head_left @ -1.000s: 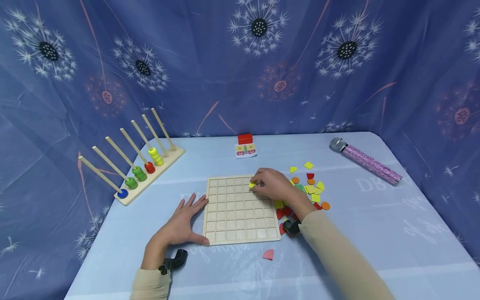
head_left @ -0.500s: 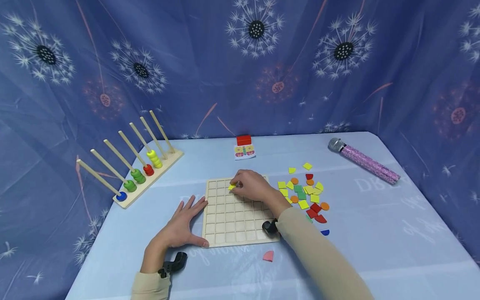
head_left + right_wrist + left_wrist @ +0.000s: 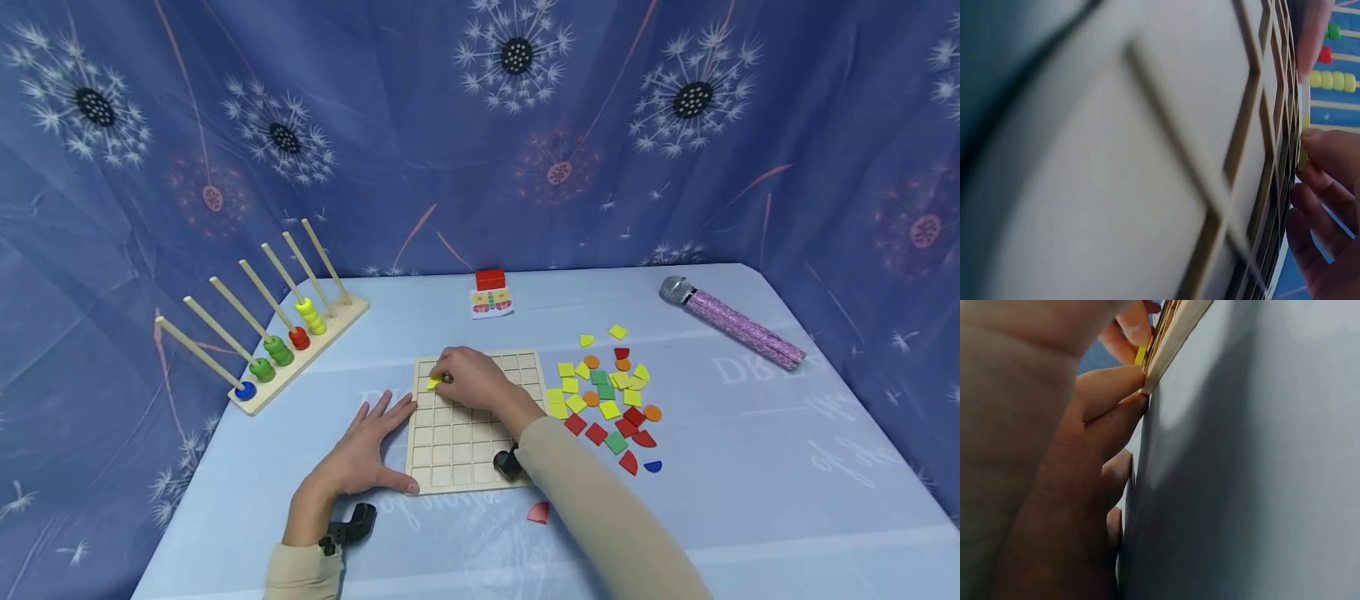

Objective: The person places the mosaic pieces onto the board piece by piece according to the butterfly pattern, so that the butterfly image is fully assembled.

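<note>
A square wooden grid board (image 3: 454, 455) lies in the middle of the table, its visible cells bare. My right hand (image 3: 474, 380) is over its far left part and pinches a yellow tile (image 3: 433, 384) between thumb and fingers. In the right wrist view the yellow tile (image 3: 1303, 150) stands on edge close over the grid. My left hand (image 3: 358, 450) lies flat with spread fingers at the board's left edge, the thumb at the near left corner. The left wrist view shows its fingertips (image 3: 1138, 378) against the board's side.
Loose yellow, red, green, orange and blue pieces (image 3: 609, 409) lie right of the board. A pink quarter-circle piece (image 3: 538, 512) sits in front. Beyond stand a small picture card (image 3: 492, 303) and red block (image 3: 491, 279). A bead abacus (image 3: 300, 355) is left, a glittery microphone (image 3: 731, 322) right.
My right hand has carried the yellow tile leftward across the board, from its far right corner to the far left. The left hand stays where it was.
</note>
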A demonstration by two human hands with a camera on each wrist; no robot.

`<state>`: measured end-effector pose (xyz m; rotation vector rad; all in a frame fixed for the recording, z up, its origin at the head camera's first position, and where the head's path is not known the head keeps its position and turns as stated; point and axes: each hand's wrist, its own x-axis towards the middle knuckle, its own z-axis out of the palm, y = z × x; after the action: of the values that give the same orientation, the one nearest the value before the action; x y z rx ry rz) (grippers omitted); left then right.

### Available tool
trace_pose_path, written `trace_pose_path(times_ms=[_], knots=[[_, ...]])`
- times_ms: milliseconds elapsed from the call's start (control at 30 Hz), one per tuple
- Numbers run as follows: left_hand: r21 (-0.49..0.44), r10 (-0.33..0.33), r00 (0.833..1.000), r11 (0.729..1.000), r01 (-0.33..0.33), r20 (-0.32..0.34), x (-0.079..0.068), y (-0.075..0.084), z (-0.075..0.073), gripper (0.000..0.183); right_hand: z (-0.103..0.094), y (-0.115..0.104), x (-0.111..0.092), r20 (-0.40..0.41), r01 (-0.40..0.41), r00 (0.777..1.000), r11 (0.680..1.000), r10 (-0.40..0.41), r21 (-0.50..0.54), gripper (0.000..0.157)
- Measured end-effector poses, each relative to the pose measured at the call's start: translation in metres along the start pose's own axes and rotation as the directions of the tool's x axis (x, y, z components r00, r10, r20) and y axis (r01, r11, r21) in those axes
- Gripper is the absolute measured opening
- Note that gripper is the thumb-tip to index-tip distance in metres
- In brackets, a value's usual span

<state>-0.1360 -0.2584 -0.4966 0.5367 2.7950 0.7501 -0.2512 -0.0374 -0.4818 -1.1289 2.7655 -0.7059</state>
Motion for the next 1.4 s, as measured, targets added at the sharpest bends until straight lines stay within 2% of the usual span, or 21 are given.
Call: trace_pose_path(times_ms=[200, 500, 600, 733, 933, 1067, 1167, 1300, 1400], knots=[[-0.002, 0.001, 1.000, 1.000, -0.001, 0.002, 0.000, 0.000, 0.000, 0.125, 0.004, -0.010, 0.007, 0.027, 0.003, 1.000, 0.997, -0.001, -0.081, 0.023], [-0.015, 0.026, 1.000, 1.000, -0.027, -0.009, 0.002, -0.001, -0.001, 0.125, 0.007, -0.011, 0.011, -0.001, -0.017, 1.000, 0.989, 0.017, -0.149, 0.024], [-0.017, 0.026, 1.000, 1.000, -0.026, -0.012, 0.002, 0.000, 0.000, 0.124, 0.006, -0.012, 0.011, -0.009, -0.029, 1.000, 0.988, 0.028, -0.153, 0.026], [-0.013, 0.024, 1.000, 1.000, -0.024, -0.006, 0.001, 0.001, 0.000, 0.124, 0.006, -0.013, 0.009, 0.022, -0.056, 0.998, 0.989, 0.060, -0.133, 0.028], [-0.020, 0.039, 0.999, 0.999, -0.040, -0.031, 0.001, 0.002, 0.000, 0.125, 0.004, -0.011, 0.004, 0.031, -0.064, 0.997, 0.991, 0.068, -0.117, 0.024], [-0.018, 0.070, 0.997, 0.997, -0.071, -0.035, 0.002, 0.001, 0.001, 0.124, -0.002, -0.007, -0.003, 0.020, -0.045, 0.999, 0.997, 0.046, -0.054, 0.024], [-0.012, 0.066, 0.997, 0.998, -0.067, -0.044, 0.001, -0.001, 0.001, 0.125, -0.008, -0.003, -0.009, 0.006, -0.025, 1.000, 0.998, 0.024, 0.057, 0.023], [-0.013, 0.047, 0.998, 0.999, -0.047, -0.044, -0.001, -0.002, -0.001, 0.126, -0.018, 0.005, -0.023, -0.017, -0.005, 1.000, 0.976, 0.009, 0.217, 0.021], [-0.016, 0.051, 0.998, 0.999, -0.051, -0.028, 0.000, -0.001, -0.001, 0.125, -0.030, 0.016, -0.040, -0.040, -0.011, 0.999, 0.960, 0.023, 0.278, 0.020]])
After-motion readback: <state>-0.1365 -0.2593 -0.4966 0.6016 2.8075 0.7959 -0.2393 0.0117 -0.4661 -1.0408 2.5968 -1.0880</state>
